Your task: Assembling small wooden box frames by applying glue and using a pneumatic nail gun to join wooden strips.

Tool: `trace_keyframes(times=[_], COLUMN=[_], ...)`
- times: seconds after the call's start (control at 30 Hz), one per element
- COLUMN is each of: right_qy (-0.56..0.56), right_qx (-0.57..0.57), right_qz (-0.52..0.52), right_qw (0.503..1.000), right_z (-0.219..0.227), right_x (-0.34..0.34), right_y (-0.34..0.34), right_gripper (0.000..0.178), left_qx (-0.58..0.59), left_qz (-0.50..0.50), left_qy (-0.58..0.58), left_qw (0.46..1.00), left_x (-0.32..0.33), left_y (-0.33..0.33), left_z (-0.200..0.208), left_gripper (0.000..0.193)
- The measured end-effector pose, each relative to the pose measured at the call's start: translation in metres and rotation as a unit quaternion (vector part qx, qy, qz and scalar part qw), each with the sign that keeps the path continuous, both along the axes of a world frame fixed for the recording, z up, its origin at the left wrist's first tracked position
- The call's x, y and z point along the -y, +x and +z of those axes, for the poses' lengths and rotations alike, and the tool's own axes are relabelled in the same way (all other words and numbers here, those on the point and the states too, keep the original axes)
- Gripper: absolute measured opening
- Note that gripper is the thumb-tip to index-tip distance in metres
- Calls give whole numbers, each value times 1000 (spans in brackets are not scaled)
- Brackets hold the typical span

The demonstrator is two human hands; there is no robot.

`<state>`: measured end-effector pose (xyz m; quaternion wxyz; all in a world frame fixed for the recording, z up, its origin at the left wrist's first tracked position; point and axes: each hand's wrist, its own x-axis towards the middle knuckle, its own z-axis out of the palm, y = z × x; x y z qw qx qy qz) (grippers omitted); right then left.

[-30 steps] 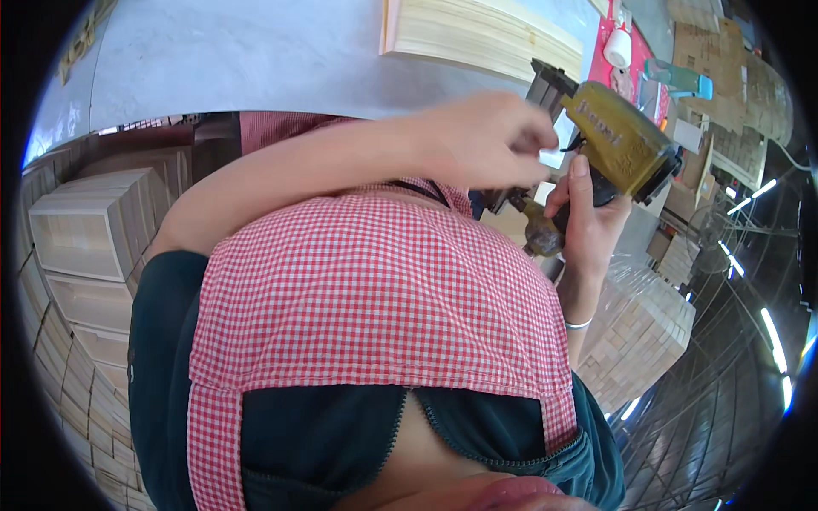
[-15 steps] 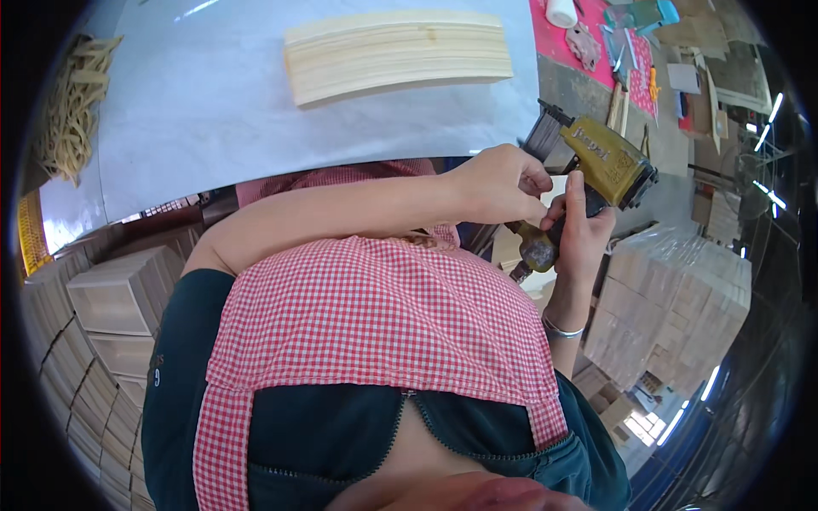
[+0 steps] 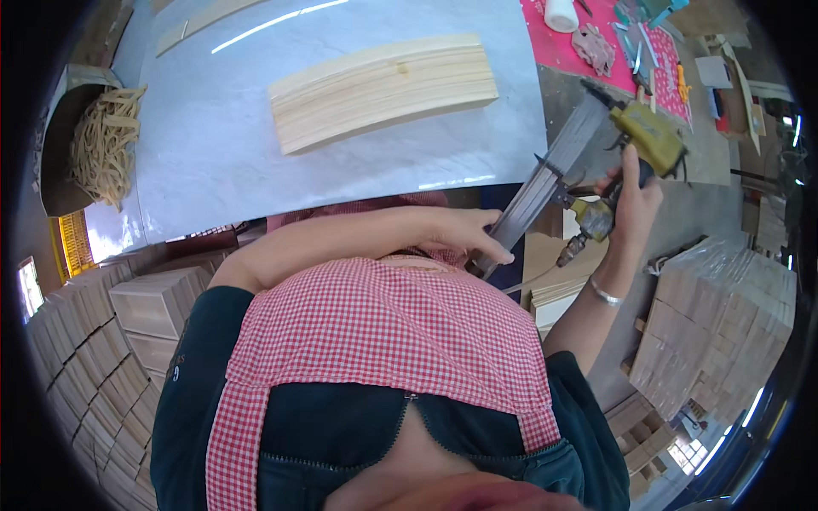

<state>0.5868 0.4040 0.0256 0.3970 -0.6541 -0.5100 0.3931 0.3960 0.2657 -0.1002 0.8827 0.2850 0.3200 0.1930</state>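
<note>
My right hand [image 3: 633,198] is wrapped round the black grip of a yellow-green air nail gun [image 3: 649,140], off the table's right corner. From the gun's nose a long grey metal magazine [image 3: 545,183] slants down toward my body. At its lower end, my left hand [image 3: 471,233] closes round the magazine, thumb and fingers on either side. What lies beneath that palm is hidden. A brass-coloured air fitting [image 3: 575,247] hangs below the gun's handle. On the table lies a block of pale wooden strips [image 3: 383,94], stacked side by side, touched by neither hand.
The pale table [image 3: 213,183] has its near edge in front of my apron. At left, a box holds pale strips [image 3: 106,145]. A pink cloth [image 3: 558,43] with tools lies at far right. Stacked wooden boxes [image 3: 145,307] stand left, and a wrapped stack [image 3: 720,324] stands right.
My hands have drawn apart: the right has carried the nail gun up and right, while the left has moved down and left to the magazine's end. The magazine now shows extended between them.
</note>
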Motion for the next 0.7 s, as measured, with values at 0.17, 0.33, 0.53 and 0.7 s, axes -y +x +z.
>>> trace_keyframes(times=[0.17, 0.33, 0.53, 0.7], right_qy=[-112, -165, 20, 226], right_qx=[-28, -20, 381, 397], right_qz=[42, 11, 176, 81], right_qw=[992, 986, 908, 886], right_z=[-66, -70, -44, -65], right_x=[-53, -67, -136, -267], right_y=[27, 29, 69, 56], right_gripper=[42, 41, 48, 35], left_qx=[153, 185, 194, 177], left_qz=[12, 21, -4, -10], left_qy=[-93, -116, -81, -84], left_qw=[984, 976, 978, 981], left_x=[-13, -27, -34, -35], left_y=[-15, -23, -34, -35], left_z=[10, 8, 0, -1], left_gripper=[66, 67, 78, 87])
